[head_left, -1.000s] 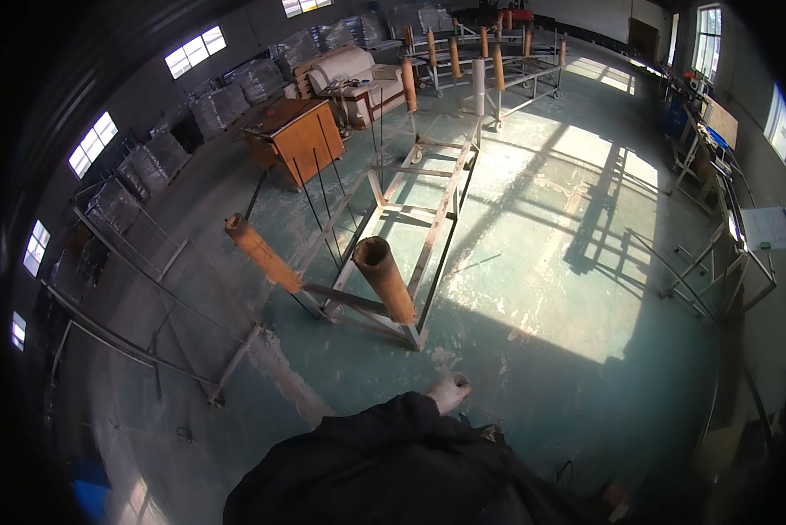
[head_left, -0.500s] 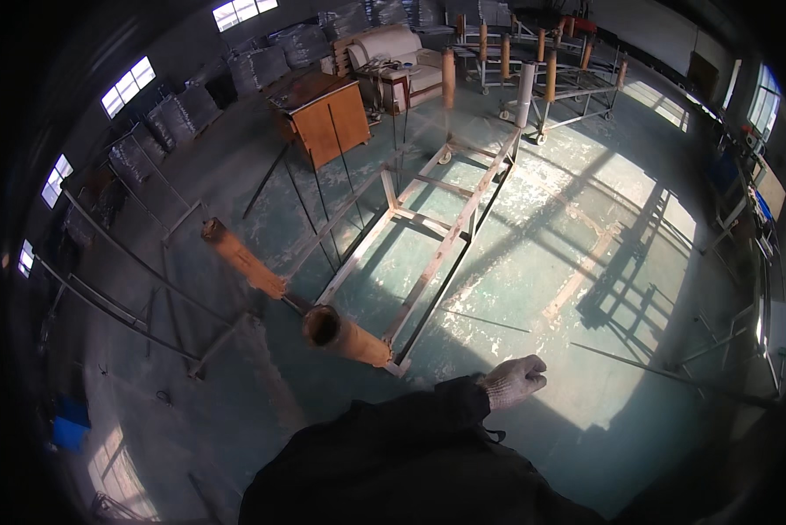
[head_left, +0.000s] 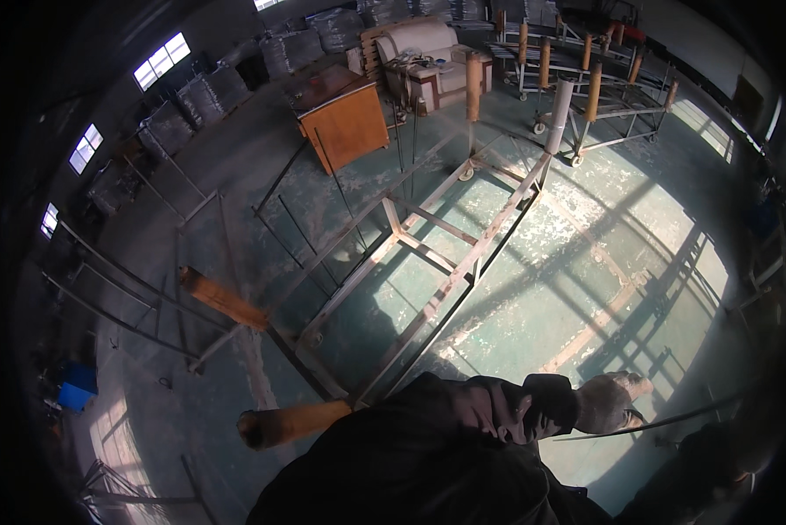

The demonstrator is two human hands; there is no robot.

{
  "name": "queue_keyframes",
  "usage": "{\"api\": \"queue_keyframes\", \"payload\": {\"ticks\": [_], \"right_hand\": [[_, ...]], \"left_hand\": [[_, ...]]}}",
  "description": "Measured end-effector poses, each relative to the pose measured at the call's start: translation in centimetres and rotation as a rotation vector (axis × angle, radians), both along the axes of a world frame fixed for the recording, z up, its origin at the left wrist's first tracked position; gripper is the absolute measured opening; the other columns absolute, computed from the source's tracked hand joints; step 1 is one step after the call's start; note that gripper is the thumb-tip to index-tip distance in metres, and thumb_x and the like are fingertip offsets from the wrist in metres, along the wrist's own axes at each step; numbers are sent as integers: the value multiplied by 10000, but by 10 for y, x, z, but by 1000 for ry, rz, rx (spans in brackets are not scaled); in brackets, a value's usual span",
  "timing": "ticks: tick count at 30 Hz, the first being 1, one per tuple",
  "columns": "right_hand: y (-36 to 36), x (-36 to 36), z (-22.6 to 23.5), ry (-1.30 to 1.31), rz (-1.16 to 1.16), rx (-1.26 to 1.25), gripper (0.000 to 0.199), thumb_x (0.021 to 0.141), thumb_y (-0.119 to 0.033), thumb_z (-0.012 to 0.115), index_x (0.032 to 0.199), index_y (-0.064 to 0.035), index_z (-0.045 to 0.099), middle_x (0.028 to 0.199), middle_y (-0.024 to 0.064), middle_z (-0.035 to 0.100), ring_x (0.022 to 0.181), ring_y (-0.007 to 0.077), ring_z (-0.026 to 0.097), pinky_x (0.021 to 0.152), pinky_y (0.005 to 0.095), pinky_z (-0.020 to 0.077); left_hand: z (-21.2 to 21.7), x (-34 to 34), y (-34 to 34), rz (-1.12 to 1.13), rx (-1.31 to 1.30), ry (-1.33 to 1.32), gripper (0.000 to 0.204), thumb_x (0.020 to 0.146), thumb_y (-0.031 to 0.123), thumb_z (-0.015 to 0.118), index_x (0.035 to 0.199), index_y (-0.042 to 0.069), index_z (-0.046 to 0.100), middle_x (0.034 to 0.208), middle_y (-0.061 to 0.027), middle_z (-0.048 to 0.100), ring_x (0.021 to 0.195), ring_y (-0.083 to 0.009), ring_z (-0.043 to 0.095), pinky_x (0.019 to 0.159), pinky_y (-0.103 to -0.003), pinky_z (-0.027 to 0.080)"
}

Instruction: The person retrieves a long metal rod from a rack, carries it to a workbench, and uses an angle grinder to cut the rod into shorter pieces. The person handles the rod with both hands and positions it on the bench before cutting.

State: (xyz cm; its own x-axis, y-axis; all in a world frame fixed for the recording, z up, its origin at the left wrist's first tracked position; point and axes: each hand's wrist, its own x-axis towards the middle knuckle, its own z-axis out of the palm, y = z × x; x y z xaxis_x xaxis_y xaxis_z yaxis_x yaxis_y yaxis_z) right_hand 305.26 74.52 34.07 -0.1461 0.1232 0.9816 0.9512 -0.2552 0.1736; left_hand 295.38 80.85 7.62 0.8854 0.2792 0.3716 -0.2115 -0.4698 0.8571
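Observation:
My left hand (head_left: pixel 616 402), in a pale knitted glove and dark sleeve, reaches across to the right. Its fingers look apart and loosely curved, beside a long thin dark rod (head_left: pixel 691 415). The rod passes close under the fingertips; contact cannot be made out. At the lower right is the dark shape of my right arm (head_left: pixel 708 459), its hand lost in shadow. Left of my sleeve, a brown tube (head_left: pixel 297 423) sits on the near corner of a long metal frame (head_left: pixel 428 308). Another brown tube (head_left: pixel 224 299) is on the frame's left corner.
An orange-brown cabinet (head_left: pixel 345 127) and a pale sofa (head_left: pixel 437 66) stand beyond the frame. Wheeled racks with upright tubes (head_left: pixel 592 94) are at the back right. Curved metal rails (head_left: pixel 122 306) lie to the left, near a blue box (head_left: pixel 78 386).
My left hand has moved right and slightly down, close to the rod. The rod now slants up to the right instead of down. My view has shifted, bringing the near tube lower and further left.

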Motion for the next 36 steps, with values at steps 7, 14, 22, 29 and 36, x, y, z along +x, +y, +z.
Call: {"api": "queue_keyframes", "payload": {"ticks": [7, 14, 22, 29, 36], "right_hand": [[119, 164, -15, 565, 285, -266, 418, 1156, -262, 676, 1477, 4, 704, 1076, 114, 780, 864, 109, 752, 607, 219, 540], [263, 310, -19, 1126, 922, -425, 467, 1119, -212, 738, 1515, 24, 668, 888, 83, 729, 773, 148, 713, 707, 325, 579], [375, 547, -197, 935, 611, -703, 676, 990, -420, 844, 1471, 20, 666, 1345, 271, 722, 1243, 483, 699, 1062, 504, 567], [448, 730, -372, 1037, 131, -752, 554, 1084, -461, 688, 1452, -47, 666, 1206, 205, 753, 1129, 448, 694, 1024, 535, 536], [516, 934, -406, 1035, -276, -657, 312, 1103, -336, 607, 984, -70, 721, 946, 173, 713, 946, 446, 677, 874, 527, 527]], "left_hand": [[-30, 188, 89, -316, -242, 54, 102, 1104, 71, 618, 1150, -7, 666, 967, -163, 700, 900, -327, 649, 871, -406, 551], [-5, 347, 209, -406, -387, 243, 277, 1129, 53, 611, 1384, 15, 709, 1284, -103, 767, 1170, -199, 697, 1035, -392, 567], [-62, 528, 404, -298, 372, 390, 285, 1078, -1, 606, 1358, 13, 660, 1354, -91, 696, 1251, -186, 676, 1056, -395, 569], [-81, 737, 608, -7, -844, 145, 46, 1122, 53, 690, 1116, 12, 669, 1064, -80, 775, 1024, -154, 751, 924, -326, 600], [-58, 918, 755, -13, -962, 185, 69, 1136, 93, 693, 1139, 26, 681, 1031, -64, 780, 953, -134, 736, 867, -287, 590]]}}
